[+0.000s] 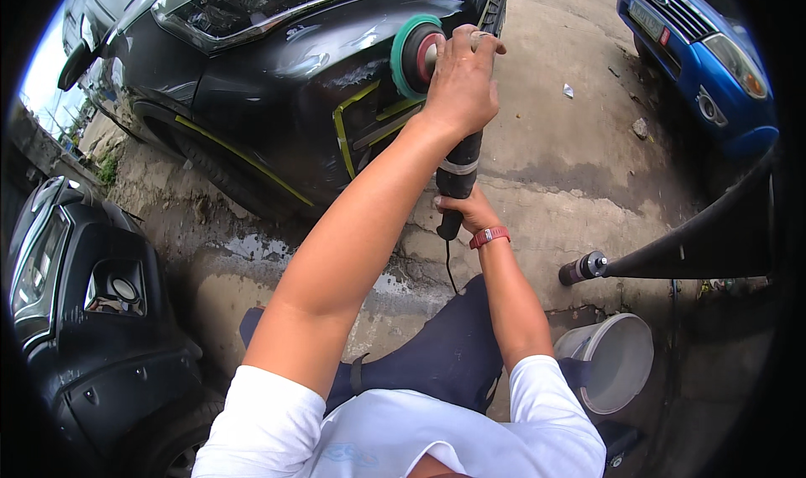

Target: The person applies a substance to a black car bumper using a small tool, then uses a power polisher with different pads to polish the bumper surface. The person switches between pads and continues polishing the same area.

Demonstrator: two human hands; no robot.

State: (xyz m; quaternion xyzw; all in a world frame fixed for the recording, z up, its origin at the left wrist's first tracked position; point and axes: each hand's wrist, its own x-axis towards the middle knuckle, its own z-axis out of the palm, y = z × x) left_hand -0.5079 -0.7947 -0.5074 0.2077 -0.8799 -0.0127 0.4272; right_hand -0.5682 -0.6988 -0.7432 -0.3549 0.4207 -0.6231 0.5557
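A black corded polisher with a round green-edged pad is held between my two hands. My left hand is closed over its head, just behind the red and black backing of the pad. Lower down, my right hand wraps round the rear handle, a red watch on its wrist. The pad sits at the front corner of a glossy black car; whether it presses on the paint I cannot tell. Yellow-green masking tape outlines a bumper recess below the pad. Whitish smears mark the panel nearby.
A second dark car stands close on the left. To the far right is a blue car. A pale bucket and a dark post-like piece lie to my right. The power cord hangs by my leg over cracked, stained concrete.
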